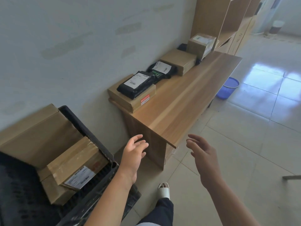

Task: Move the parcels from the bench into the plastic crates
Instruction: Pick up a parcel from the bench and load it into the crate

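Black crate (91, 132) on the left's already got boxes, our left hand (133, 154) and right hand (203, 159) hang loose and empty, so we'd probably grab the stiff flat box (128, 99) by its edges, since the black mailer bag (136, 84) on it looks slippery.

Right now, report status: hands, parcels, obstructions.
Left hand and right hand open, empty. Parcels remain on bench; nearest black bag. Crate part-filled. Path clear.
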{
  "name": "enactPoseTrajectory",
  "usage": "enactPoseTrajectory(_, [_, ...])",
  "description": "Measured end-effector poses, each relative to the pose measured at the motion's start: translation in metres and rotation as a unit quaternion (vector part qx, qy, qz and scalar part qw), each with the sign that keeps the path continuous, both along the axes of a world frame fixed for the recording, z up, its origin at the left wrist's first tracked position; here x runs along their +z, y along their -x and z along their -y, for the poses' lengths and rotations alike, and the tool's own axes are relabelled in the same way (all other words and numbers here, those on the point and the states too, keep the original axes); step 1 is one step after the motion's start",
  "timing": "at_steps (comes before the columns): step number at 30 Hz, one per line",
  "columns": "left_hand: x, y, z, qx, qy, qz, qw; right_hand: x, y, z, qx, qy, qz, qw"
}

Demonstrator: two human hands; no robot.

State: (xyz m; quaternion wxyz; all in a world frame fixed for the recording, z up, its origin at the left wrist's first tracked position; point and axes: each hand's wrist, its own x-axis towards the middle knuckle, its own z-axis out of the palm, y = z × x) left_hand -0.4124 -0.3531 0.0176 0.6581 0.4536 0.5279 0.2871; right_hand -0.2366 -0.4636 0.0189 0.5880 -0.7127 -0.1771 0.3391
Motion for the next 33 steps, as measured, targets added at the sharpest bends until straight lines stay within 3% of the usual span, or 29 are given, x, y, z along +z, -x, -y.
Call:
enactPoseTrajectory(14, [-0.012, -0.117, -0.202, 0.092, 0.022, 0.005, 0.995, 0.02, -0.143, -0.178, 0.034, 0.027, 0.033, 0.999])
enactPoseTrajectory(33, [-0.038, -0.15, -0.309, 0.259, 0.09, -0.055, 0.96, -0.009, -0.221, -0.441, 0.263, 0.112, 0.008, 0.958])
